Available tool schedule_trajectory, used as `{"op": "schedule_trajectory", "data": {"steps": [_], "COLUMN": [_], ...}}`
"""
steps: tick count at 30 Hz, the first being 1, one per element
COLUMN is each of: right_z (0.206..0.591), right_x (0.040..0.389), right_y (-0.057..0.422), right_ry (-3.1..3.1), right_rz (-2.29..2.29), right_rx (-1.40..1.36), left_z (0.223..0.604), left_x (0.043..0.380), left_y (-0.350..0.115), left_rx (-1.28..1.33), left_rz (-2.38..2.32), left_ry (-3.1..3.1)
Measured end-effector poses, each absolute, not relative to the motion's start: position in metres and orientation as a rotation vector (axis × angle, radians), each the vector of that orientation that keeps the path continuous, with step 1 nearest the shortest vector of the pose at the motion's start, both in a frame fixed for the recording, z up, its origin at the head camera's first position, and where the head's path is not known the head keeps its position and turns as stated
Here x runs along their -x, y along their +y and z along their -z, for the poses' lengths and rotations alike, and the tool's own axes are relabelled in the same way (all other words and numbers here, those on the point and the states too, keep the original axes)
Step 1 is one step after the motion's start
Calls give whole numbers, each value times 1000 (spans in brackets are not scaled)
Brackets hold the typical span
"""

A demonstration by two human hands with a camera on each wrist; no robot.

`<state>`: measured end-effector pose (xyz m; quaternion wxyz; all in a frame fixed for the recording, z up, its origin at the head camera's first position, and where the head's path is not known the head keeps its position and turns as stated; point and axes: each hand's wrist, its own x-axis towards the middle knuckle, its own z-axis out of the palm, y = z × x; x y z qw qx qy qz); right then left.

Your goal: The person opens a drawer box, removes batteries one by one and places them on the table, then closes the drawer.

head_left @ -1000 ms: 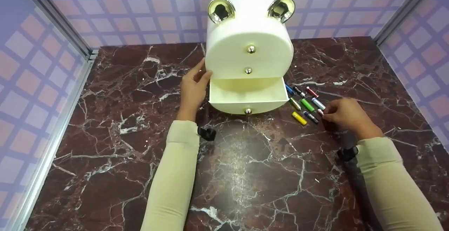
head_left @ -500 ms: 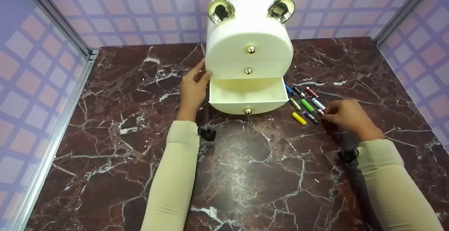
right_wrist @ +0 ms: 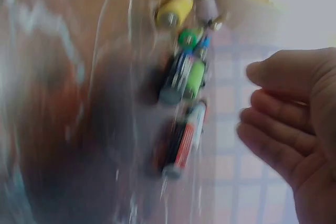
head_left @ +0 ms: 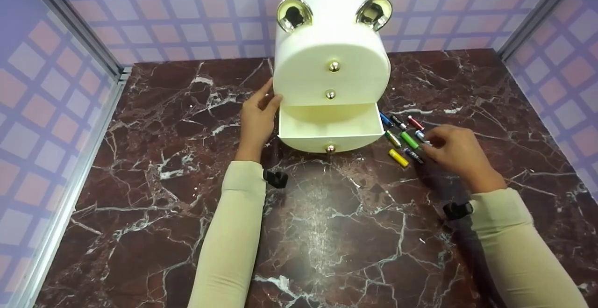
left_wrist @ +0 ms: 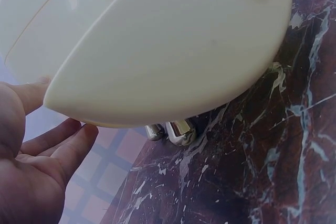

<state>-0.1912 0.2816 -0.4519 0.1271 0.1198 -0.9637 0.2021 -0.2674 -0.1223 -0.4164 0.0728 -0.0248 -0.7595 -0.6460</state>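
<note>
A white rounded drawer cabinet (head_left: 327,74) with gold ear-like rings stands at the back, its bottom drawer (head_left: 331,120) pulled out and bare inside. My left hand (head_left: 258,116) touches the cabinet's left side, fingers fairly straight; the left wrist view has the fingertips right at the lower edge. To the drawer's right lie several small batteries, among them a yellow battery (head_left: 398,158) and a green battery (head_left: 409,140). Beside them hovers my right hand (head_left: 458,151), fingers loosely bent with nothing between them. A black and red battery (right_wrist: 179,149) lies on the table near it.
The dark red marble-patterned table (head_left: 327,233) runs to a tiled back wall (head_left: 210,27). Panels with metal edges rise on both sides. Gold round feet (left_wrist: 181,132) show under the cabinet. A red battery (head_left: 415,122) lies at the back of the group.
My right hand has lifted off the small battery at its fingertips, shifted slightly left and away from me, and its fingers have parted. The left hand and cabinet have not moved.
</note>
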Motion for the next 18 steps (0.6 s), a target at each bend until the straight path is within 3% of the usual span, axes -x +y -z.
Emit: {"op": "schedule_trajectory", "data": {"steps": [7, 18], "right_z": [448, 450], "right_x": [183, 176], "right_y": [246, 191], "right_ry": [-2538, -2351], "right_rz": [-688, -775], "right_rx": [-511, -793], "left_z": [450, 450], "left_x": [291, 290], "left_y": [-125, -124], "left_rx": [89, 103], "left_rz": [1953, 1960], "left_ry": [-2230, -2219]}}
